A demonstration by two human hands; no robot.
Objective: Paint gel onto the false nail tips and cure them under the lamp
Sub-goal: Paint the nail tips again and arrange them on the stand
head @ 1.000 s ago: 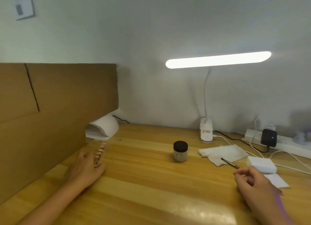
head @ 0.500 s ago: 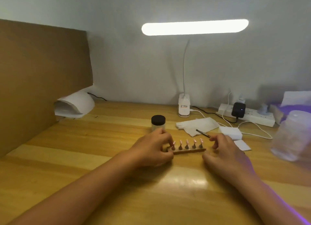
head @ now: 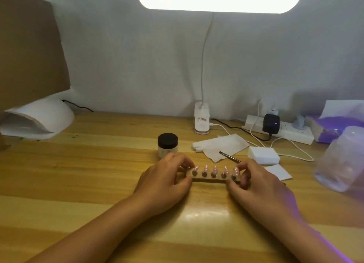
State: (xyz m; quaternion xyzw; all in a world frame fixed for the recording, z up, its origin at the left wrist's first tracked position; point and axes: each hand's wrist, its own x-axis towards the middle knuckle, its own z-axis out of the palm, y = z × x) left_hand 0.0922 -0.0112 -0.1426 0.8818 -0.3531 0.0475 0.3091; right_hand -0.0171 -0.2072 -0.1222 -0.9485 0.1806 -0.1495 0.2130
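Big wooden table [head: 78, 184] fills the lower half of my feed, with a brown cardboard panel [head: 29, 56] standing in the upper left. The lit bar of a desk lamp [head: 218, 0] runs across the top centre. Its clip base sits at the back edge of the table.

At mid left, tucked beside the cardboard, is the white dome curing lamp [head: 45, 119]. Its opening faces left, so I can't see inside.

Both arms come in from the bottom. The left hand [head: 165, 184] pinches the left end of the holder strip [head: 208, 177] and the right hand [head: 262, 186] pinches the right end, fingers curled over the far side and thumbs on the near edge. The strip sits dead centre, well apart from the curing lamp. Can't tell if it's resting on the wood or slightly lifted.

A cloudy plastic container [head: 342, 160] is at the right edge, with a power strip [head: 291, 133] behind it. A black-lidded jar [head: 167, 145] stands just behind the left hand, and a brush [head: 229, 156] lies on a tissue [head: 222, 144] behind the right. Five pinkish nail tips [head: 214, 169] stand in a row on the strip.
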